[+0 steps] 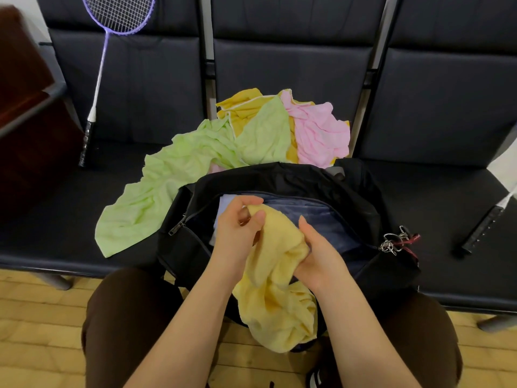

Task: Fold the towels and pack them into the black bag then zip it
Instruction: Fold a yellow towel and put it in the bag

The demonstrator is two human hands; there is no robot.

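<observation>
A black bag [282, 177] lies unzipped on the dark bench, its blue-grey lining showing. In front of its opening hangs a crumpled pale yellow towel [275, 298], draping down over the bag's near side. My left hand [237, 228] pinches the towel's top corner. My right hand [319, 253] grips a bunch of it lower down. Behind the bag lie unfolded towels: a light green one [167, 180] spreading left, a mustard yellow one [242, 106] and a pink one [319, 135]. A pale folded cloth [223, 204] shows inside the bag.
A purple badminton racket [103, 60] leans against the bench back at the left. Another racket's black handle [481, 231] lies on the seat at the right. Metal clips and a red strap [397, 242] sit at the bag's right end. My knees are below the bench edge.
</observation>
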